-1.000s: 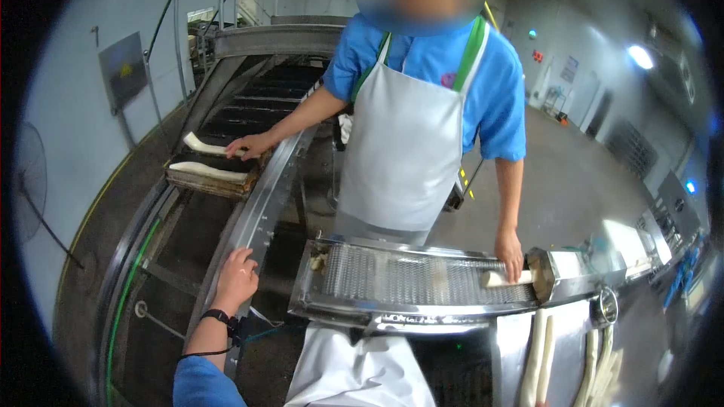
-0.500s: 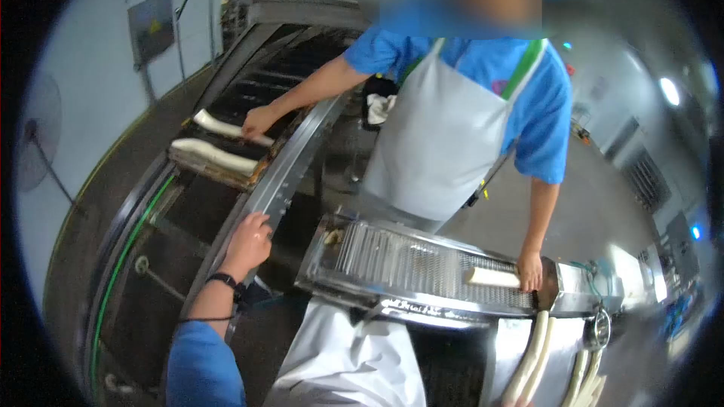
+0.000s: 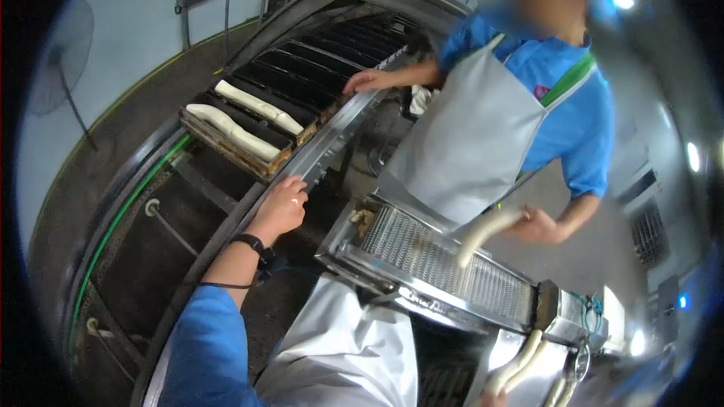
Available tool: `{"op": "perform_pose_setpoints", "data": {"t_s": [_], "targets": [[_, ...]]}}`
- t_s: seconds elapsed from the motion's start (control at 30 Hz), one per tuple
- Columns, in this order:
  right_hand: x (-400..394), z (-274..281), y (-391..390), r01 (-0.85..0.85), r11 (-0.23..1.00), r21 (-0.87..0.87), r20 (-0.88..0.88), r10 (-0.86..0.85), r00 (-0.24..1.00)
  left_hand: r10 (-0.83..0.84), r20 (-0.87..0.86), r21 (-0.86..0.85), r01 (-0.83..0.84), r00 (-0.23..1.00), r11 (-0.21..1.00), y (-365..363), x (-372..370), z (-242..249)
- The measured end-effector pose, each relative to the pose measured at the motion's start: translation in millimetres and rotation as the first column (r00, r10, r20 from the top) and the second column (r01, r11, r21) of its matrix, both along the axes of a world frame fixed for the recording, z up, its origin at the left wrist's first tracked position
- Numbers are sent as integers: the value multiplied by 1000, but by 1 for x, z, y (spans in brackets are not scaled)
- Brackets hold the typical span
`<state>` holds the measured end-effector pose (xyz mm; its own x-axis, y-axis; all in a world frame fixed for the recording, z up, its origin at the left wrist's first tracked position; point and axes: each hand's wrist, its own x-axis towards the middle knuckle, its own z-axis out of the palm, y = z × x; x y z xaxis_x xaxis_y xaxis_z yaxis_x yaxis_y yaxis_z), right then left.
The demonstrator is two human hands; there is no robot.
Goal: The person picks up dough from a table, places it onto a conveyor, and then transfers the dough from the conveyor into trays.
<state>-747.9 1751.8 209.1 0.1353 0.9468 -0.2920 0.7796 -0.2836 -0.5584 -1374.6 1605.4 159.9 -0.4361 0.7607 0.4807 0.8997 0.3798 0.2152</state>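
Observation:
My left hand [image 3: 279, 209] rests on the metal side rail [image 3: 326, 132] of the tray conveyor, its fingers loosely bent and holding nothing. Just beyond it, two pale dough strips, a nearer one [image 3: 232, 133] and a farther one [image 3: 259, 105], lie in dark trays. Only a small part of my right hand [image 3: 494, 399] shows at the bottom edge, by the lower end of long dough strips [image 3: 519, 365]; its grip is hidden. Across from me, a co-worker's hand [image 3: 539, 226] holds a blurred dough strip [image 3: 483, 237] above the mesh belt [image 3: 422, 249].
The co-worker's other hand [image 3: 369, 81] is at the rail near several dark trays [image 3: 302, 68]. A metal housing [image 3: 566, 316] stands at the mesh belt's right end. A green strip [image 3: 128, 218] follows the conveyor frame; a fan [image 3: 64, 56] stands by the wall.
The co-worker has lifted a dough strip off the mesh belt and drawn the other hand back from the farther strip in its tray. My view has shifted; my left hand stays at the rail.

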Motion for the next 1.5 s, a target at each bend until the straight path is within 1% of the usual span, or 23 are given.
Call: {"op": "perform_pose_setpoints", "data": {"t_s": [0.1, 0.2, 0.27, 0.33, 0.4, 0.47, 0.53, 0.6, 0.63, 0.67, 0.73, 0.87, 0.97, 1.03, 1.1, 1.17, 1.23, 1.27, 1.3, 1.33, 1.4, 1.43, 1.5], "targets": [[-27, -1, 41, -31, 991, 131, -456, 88, 885, 9, 11, 10, -9, 1000, 1000, 0, -3, 0], [-43, -6, 68, -93, 981, 172, -672, 186, 717, 13, 37, 1, -13, 999, 1000, 3, 1, 5], [-61, 3, 89, -179, 965, 190, -706, 261, 658, 21, 50, -7, -21, 999, 1000, 6, -2, 10], [-78, 14, 136, -397, 886, 240, -687, 444, 575, 2, 45, -4, -2, 999, 1000, 17, -14, 17], [-125, 78, 110, -452, 736, 504, -487, 674, 556, 16, 8, 73, -16, 1000, 997, 16, -5, 18], [-151, 130, 100, -371, 784, 497, -541, 615, 574, 0, 15, 87, -1, 1000, 996, 16, 1, 18], [-200, 199, 53, -489, 722, 490, -640, 679, 361, -13, -19, 128, 15, 1000, 992, 16, 5, 19], [-230, 222, 41, -484, 665, 568, -637, 728, 253, -15, -119, 82, 25, 993, 996, 16, 5, 8], [-253, 240, 36, -490, 727, 480, -743, 634, 214, -18, -130, 80, 28, 991, 996, 12, 6, 4], [-271, 241, 37, -477, 390, 788, -402, 912, 83, -12, -199, 56, 24, 980, 998, 13, 8, 2], [-305, 268, 6, -663, 400, 632, -731, 592, -339, -9, -277, 35, 19, 961, 999, 19, 6, -7], [-314, 254, 0, -606, 281, 744, -560, 757, -337, -69, -287, 51, 87, 955, 995, 11, 8, -10], [-277, 219, 4, -592, 366, 718, -610, 740, -284, -65, -323, 108, 105, 944, 989, 5, 15, -13], [-257, 171, 22, -502, 445, 742, -516, 856, -4, -56, -240, 240, 115, 969, 964, -12, 29, -4], [-232, 121, 55, -602, 465, 649, -638, 764, -98, -69, -260, 201, 123, 963, 972, -8, 15, -6], [-210, 59, 90, -420, 803, 423, -694, 585, 419, -84, -273, 155, 130, 958, 979, -9, 12, -8], [-176, -23, 149, -539, 678, 500, -377, 731, 569, -70, -271, 205, 128, 960, 970, -13, 15, 2], [-171, -41, 149, -568, 631, 528, -84, 705, 704, -61, -255, 185, 110, 965, 977, -12, 13, -1], [-156, -64, 169, -681, 461, 568, 347, 617, 707, -60, -237, 165, 101, 970, 981, -10, 10, -1], [-146, -86, 177, -691, 466, 552, 338, 632, 697, -58, -213, 136, 88, 975, 987, -12, 10, -3], [-140, -92, 207, -653, 511, 558, 523, 394, 756, -52, -183, 83, 68, 982, 994, 6, 6, 17], [-138, -89, 218, -606, 694, 388, 391, 472, 790, -60, -176, 72, 74, 983, 995, 12, 5, 21], [-139, -89, 238, -626, 671, 399, 424, 470, 774, -52, -148, 26, 56, 988, 998, 28, 2, 37]]}}
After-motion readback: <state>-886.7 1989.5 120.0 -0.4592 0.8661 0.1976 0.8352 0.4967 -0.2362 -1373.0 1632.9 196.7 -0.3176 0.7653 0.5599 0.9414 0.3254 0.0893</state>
